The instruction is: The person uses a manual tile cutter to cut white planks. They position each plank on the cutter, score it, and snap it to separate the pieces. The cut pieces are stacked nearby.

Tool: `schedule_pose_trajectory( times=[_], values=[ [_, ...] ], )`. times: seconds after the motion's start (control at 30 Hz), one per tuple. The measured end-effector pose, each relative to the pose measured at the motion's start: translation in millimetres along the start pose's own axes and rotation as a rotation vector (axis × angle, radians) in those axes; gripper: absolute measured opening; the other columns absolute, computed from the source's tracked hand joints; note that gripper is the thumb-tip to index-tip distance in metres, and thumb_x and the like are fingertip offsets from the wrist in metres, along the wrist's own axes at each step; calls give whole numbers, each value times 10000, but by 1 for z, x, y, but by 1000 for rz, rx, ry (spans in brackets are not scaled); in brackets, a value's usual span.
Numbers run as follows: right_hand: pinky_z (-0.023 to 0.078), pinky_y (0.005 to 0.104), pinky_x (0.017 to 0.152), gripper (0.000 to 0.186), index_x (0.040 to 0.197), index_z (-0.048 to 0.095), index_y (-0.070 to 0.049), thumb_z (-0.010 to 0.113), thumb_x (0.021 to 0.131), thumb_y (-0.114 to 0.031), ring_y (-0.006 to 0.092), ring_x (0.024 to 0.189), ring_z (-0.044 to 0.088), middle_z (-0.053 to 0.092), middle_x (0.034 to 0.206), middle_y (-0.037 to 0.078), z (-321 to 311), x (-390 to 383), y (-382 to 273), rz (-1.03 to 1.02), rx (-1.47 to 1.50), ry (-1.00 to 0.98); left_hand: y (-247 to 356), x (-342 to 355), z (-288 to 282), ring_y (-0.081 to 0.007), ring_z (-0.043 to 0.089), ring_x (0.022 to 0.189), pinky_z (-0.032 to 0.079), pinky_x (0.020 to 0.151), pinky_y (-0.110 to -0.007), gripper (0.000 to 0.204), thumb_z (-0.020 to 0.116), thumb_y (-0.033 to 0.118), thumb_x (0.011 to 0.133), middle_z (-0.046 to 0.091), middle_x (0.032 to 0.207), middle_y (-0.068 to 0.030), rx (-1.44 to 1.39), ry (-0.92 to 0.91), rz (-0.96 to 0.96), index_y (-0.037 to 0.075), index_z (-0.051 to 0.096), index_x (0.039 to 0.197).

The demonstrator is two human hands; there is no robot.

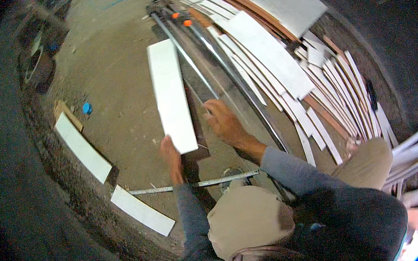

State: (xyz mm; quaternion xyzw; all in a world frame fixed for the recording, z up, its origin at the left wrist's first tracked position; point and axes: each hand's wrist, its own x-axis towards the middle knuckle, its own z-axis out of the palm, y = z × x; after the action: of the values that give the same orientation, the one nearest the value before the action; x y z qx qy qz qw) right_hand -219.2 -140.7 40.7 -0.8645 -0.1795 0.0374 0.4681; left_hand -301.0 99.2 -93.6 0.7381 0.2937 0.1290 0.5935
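Note:
A long white tile piece (172, 98) is in front of me, left of a tile cutter with two shiny rails (189, 60). My left hand (172, 158) is closed on the near left corner of this tile piece. Beside the cutter's left rail, to the right of the tile, my right hand (226, 123) has its fingers curled together. Something small shows at its fingertips, too small to name. A measuring tape or ruler strip (194, 184) stretches across the ground just before my knee.
Many white tile strips (264, 72) with brownish edges lie stacked at the right. Two white tile pieces, one nearer (143, 210) and one farther (83, 147), rest at the left. A blue cap-like object (87, 108) lies on the dusty ground. Orange knobs (187, 23) stand on the cutter.

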Motion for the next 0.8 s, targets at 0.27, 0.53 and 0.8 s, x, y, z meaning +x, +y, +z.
schedule_pose_trajectory(
  times=[0.27, 0.53, 0.8],
  values=[
    [240, 561, 1251, 1067, 1616, 110, 89, 671, 965, -545, 523, 1522, 256, 203, 1631, 381, 42, -2, -65, 185, 141, -241, 46, -123, -18, -164, 521, 752, 455, 694, -352, 433, 490, 378, 1111, 577, 820, -52, -43, 113, 206, -10, 581, 939],
    [255, 615, 1210, 1271, 1660, 131, -67, 905, 707, -396, 549, 1469, 251, 222, 1575, 351, -35, -15, -69, 208, 0, 292, 74, -171, 94, -364, 642, 951, 505, 872, -487, 663, 481, 584, 1055, 666, 1111, -226, -284, -95, 87, -27, 590, 1287],
    [240, 623, 1185, 1058, 1631, 330, -209, 874, 734, -347, 505, 1464, 271, 254, 1582, 327, -177, -21, 87, 307, -513, 465, 116, -149, 179, -398, 242, 1567, 118, 1243, -612, 691, 489, 469, 1072, 352, 1654, -208, 402, -455, 691, 25, 366, 1587]
  ],
)
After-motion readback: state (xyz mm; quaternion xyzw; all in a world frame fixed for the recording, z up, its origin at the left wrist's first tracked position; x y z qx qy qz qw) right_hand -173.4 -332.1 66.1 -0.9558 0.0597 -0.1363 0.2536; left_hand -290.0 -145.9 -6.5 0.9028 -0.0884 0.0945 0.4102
